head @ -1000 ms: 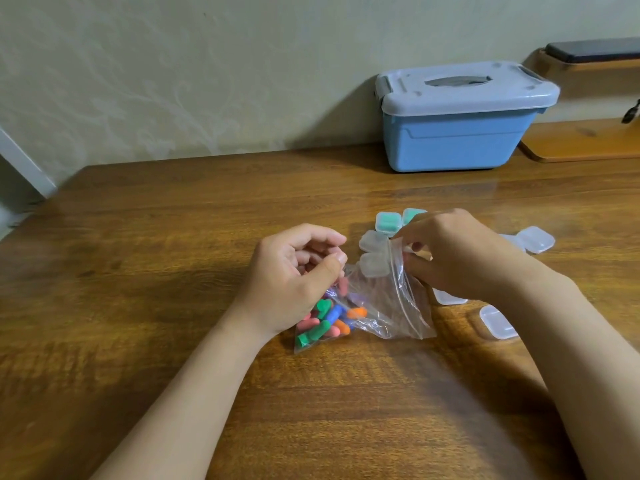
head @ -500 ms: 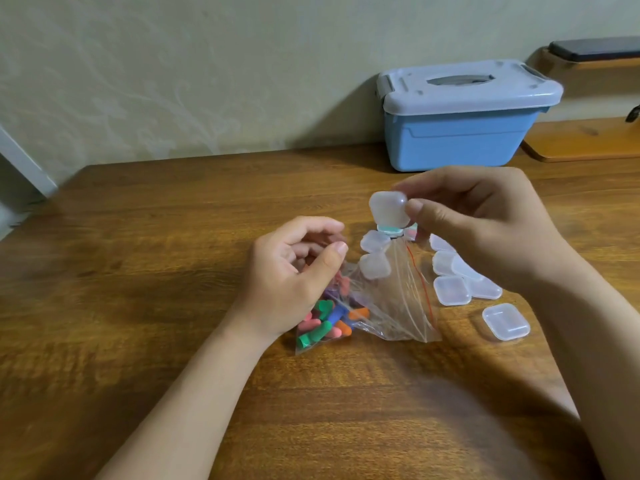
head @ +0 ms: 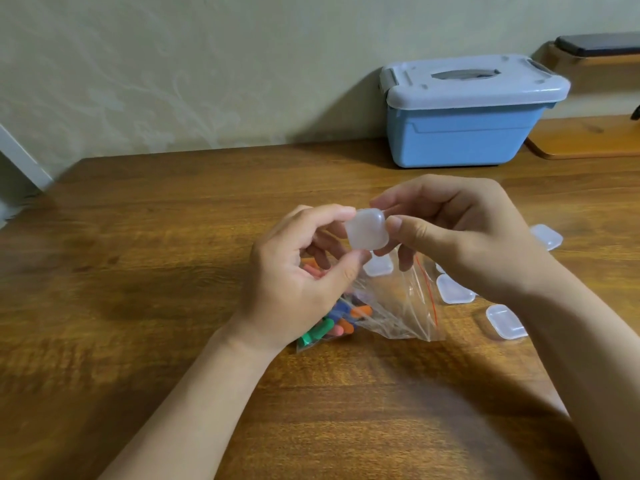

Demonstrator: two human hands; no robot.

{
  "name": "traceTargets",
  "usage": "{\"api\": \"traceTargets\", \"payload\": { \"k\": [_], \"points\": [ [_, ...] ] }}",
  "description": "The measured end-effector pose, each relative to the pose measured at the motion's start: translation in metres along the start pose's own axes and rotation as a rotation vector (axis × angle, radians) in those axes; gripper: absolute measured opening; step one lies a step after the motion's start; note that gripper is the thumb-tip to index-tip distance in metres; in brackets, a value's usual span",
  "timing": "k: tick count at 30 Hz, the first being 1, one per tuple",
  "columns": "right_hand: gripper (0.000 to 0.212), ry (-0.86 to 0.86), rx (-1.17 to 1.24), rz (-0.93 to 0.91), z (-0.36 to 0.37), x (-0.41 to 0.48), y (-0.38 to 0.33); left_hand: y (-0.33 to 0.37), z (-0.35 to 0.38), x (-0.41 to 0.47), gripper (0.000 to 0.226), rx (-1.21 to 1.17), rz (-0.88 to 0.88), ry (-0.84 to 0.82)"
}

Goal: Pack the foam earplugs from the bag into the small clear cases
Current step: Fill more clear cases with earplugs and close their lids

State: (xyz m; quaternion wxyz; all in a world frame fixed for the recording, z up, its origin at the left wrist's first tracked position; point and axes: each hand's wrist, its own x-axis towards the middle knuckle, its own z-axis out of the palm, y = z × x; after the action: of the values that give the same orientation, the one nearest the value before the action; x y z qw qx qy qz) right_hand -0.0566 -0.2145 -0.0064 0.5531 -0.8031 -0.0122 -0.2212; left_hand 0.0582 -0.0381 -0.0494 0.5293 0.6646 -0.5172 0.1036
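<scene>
The left hand had left the bag and come up to centre frame. There it pinched the left edge of one case between thumb and forefinger. The right hand, which had lifted that case from the spare cases at right, pinched its other edge. The earplugs lay in the bag on the counter, just below the hands. The case looked shut, so prying it open probably came next.
</scene>
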Motion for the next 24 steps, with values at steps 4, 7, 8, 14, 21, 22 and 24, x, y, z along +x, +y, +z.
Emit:
{"api": "traceTargets", "payload": {
  "k": [4,7,8,14,21,22,24],
  "points": [
    [0.018,-0.007,-0.02,-0.001,0.003,0.0,0.001,-0.001,0.001,0.0,0.043,-0.018,-0.013,-0.024],
    [0.02,-0.019,-0.081,-0.039,0.003,0.001,0.004,0.002,0.001,0.001,0.032,-0.093,-0.043,-0.009],
    [0.021,-0.025,-0.094,-0.047,0.003,0.001,0.004,0.003,0.0,0.002,0.025,-0.106,-0.054,0.002],
    [0.023,-0.027,-0.116,-0.079,0.004,0.0,0.006,0.001,-0.001,0.004,0.012,-0.157,-0.082,-0.044],
    [0.028,-0.019,-0.195,-0.084,0.011,0.0,0.004,0.002,0.003,0.0,0.021,-0.217,-0.128,-0.055],
    [0.029,-0.022,-0.21,-0.087,0.012,0.0,0.003,0.002,0.003,0.0,0.023,-0.214,-0.142,-0.055],
    [0.029,-0.03,-0.239,-0.094,0.013,-0.001,0.003,-0.001,0.004,-0.001,0.027,-0.202,-0.165,-0.051]
  ]
}}
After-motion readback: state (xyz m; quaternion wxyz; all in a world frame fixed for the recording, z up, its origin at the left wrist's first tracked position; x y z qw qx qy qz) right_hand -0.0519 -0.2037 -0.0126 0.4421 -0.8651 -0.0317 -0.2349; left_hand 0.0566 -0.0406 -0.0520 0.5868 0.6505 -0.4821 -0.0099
